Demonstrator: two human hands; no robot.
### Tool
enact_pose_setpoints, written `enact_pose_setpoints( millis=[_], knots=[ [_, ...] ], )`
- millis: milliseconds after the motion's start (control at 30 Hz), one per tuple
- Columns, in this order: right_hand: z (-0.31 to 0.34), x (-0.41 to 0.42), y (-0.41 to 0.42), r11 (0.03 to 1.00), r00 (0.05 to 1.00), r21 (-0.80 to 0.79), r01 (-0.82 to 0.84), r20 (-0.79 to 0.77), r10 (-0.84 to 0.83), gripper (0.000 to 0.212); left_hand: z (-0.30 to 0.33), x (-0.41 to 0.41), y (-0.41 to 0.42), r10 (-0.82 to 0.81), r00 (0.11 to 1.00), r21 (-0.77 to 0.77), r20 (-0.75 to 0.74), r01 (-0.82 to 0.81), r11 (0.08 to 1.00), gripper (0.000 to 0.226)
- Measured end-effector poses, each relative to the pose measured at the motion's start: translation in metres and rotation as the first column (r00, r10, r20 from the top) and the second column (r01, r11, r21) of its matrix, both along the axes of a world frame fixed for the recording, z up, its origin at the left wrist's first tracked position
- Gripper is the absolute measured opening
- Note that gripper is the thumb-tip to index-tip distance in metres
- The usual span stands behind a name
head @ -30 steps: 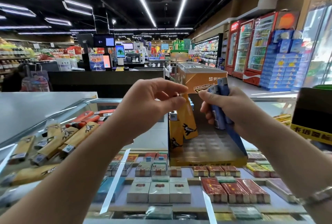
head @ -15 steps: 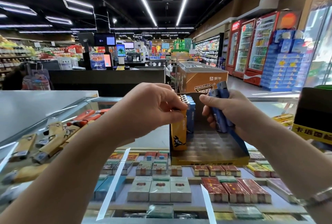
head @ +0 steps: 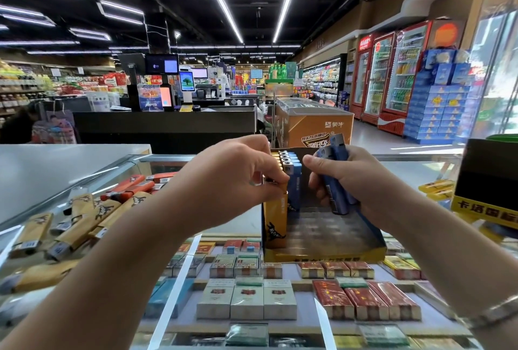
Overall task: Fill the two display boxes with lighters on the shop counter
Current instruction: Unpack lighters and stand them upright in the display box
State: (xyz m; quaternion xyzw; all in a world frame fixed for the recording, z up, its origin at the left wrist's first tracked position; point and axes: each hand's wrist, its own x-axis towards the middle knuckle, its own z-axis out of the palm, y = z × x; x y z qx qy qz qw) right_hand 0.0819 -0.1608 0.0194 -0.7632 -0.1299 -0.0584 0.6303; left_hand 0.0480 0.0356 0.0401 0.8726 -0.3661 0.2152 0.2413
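Observation:
A yellow-and-black display box (head: 367,251) stands on the glass counter in front of me. A row of orange lighters (head: 276,220) fills its left column, with blue lighters (head: 294,181) upright just behind and beside them. My left hand (head: 238,178) pinches the top of the front orange lighter in that row. My right hand (head: 344,178) hovers over the box's bare floor, gripping a bunch of blue lighters (head: 337,170). A second display box (head: 485,181), black with a yellow base, stands at the right edge.
Loose orange and red lighters (head: 84,220) lie scattered on the glass counter (head: 232,226) to the left. Cigarette packs (head: 246,302) show under the glass. A white counter section (head: 56,170) sits far left; a checkout desk and orange freezer stand behind.
My left hand lowered an orange lighter from above the box down into the left column and still pinches its top. My right hand with the blue lighters dropped slightly toward the box.

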Motion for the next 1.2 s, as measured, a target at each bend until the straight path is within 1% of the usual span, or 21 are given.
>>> enact_pose_setpoints(
  millis=[67,100,233,333,400,433,500,600,700,767,833,867,900,933,967,1000,1033,1067,1100,1133,1200],
  knots=[
    [0.000,-0.001,0.000,0.999,0.999,-0.016,-0.032,0.003,0.032,0.018,0.000,0.000,-0.001,0.011,1.000,-0.019,-0.028,-0.011,1.000,0.005],
    [0.001,-0.002,0.000,0.998,0.998,-0.020,-0.055,0.002,0.055,0.019,0.000,0.000,-0.002,0.014,0.999,-0.033,-0.036,-0.015,0.999,0.005],
    [0.004,-0.005,-0.002,0.985,0.985,0.023,-0.173,-0.012,0.174,0.032,-0.003,0.003,-0.005,-0.004,0.999,-0.163,-0.035,-0.001,0.987,0.024],
    [0.009,-0.009,-0.001,0.962,0.962,0.013,-0.272,0.021,0.272,0.027,-0.006,0.006,-0.007,0.000,1.000,-0.264,0.011,0.003,0.964,0.017],
    [0.011,-0.012,0.000,0.932,0.931,-0.006,-0.362,0.042,0.362,0.021,-0.007,0.005,-0.009,-0.031,1.000,-0.323,-0.001,0.029,0.946,0.019],
    [0.012,-0.014,0.001,0.916,0.915,-0.028,-0.400,0.048,0.401,0.021,-0.007,0.005,-0.010,-0.052,0.999,-0.346,-0.017,0.043,0.937,0.021],
    [0.012,-0.016,0.003,0.887,0.886,-0.052,-0.459,0.043,0.461,0.020,-0.008,0.003,-0.013,-0.094,0.994,-0.355,-0.048,0.071,0.932,0.024],
    [0.013,-0.018,0.003,0.825,0.825,-0.029,-0.564,0.002,0.564,0.023,-0.008,0.002,-0.014,-0.127,0.989,-0.339,-0.072,0.096,0.936,0.027],
    [0.014,-0.020,0.004,0.768,0.768,0.000,-0.640,-0.023,0.640,0.019,-0.008,0.002,-0.015,-0.137,0.985,-0.386,-0.105,0.087,0.918,0.024],
    [0.013,-0.020,0.005,0.766,0.765,0.008,-0.643,-0.028,0.643,0.028,-0.008,0.002,-0.016,-0.163,0.977,-0.415,-0.134,0.094,0.905,0.026],
    [0.013,-0.020,0.006,0.790,0.789,0.025,-0.613,-0.020,0.614,0.051,-0.009,0.001,-0.016,-0.211,0.962,-0.449,-0.176,0.112,0.886,0.028],
    [0.012,-0.020,0.006,0.805,0.806,0.033,-0.592,-0.013,0.592,0.058,-0.008,0.001,-0.016,-0.242,0.949,-0.473,-0.202,0.122,0.873,0.029],
    [0.012,-0.020,0.007,0.819,0.820,0.040,-0.572,0.005,0.572,0.055,-0.007,0.001,-0.015,-0.272,0.935,-0.503,-0.227,0.126,0.855,0.029],
    [0.012,-0.021,0.007,0.833,0.834,0.050,-0.551,0.026,0.551,0.044,-0.007,0.001,-0.014,-0.294,0.922,-0.526,-0.251,0.125,0.841,0.028],
    [0.012,-0.022,0.007,0.849,0.851,0.066,-0.525,0.041,0.523,0.035,-0.006,0.001,-0.014,-0.309,0.910,-0.543,-0.276,0.117,0.831,0.024],
    [0.012,-0.022,0.007,0.865,0.869,0.081,-0.495,0.049,0.492,0.031,-0.006,0.002,-0.013,-0.325,0.897,-0.556,-0.300,0.113,0.824,0.018],
    [0.012,-0.022,0.007,0.880,0.884,0.086,-0.468,0.060,0.464,0.029,-0.006,0.002,-0.013,-0.335,0.887,-0.558,-0.318,0.111,0.823,0.008],
    [0.011,-0.022,0.007,0.893,0.896,0.083,-0.443,0.077,0.438,0.026,-0.007,0.003,-0.013,-0.330,0.887,-0.553,-0.324,0.106,0.826,0.007],
    [0.011,-0.020,0.007,0.902,0.904,0.081,-0.424,0.098,0.416,0.024,-0.008,0.004,-0.014,-0.317,0.893,-0.544,-0.320,0.101,0.833,0.013],
    [0.010,-0.019,0.007,0.910,0.911,0.082,-0.405,0.120,0.395,0.023,-0.009,0.004,-0.014,-0.313,0.895,-0.544,-0.318,0.098,0.833,0.014],
    [0.010,-0.019,0.009,0.930,0.928,0.092,-0.356,0.153,0.340,0.026,-0.008,0.003,-0.015,-0.318,0.896,-0.569,-0.309,0.094,0.817,0.006]
  ],
)
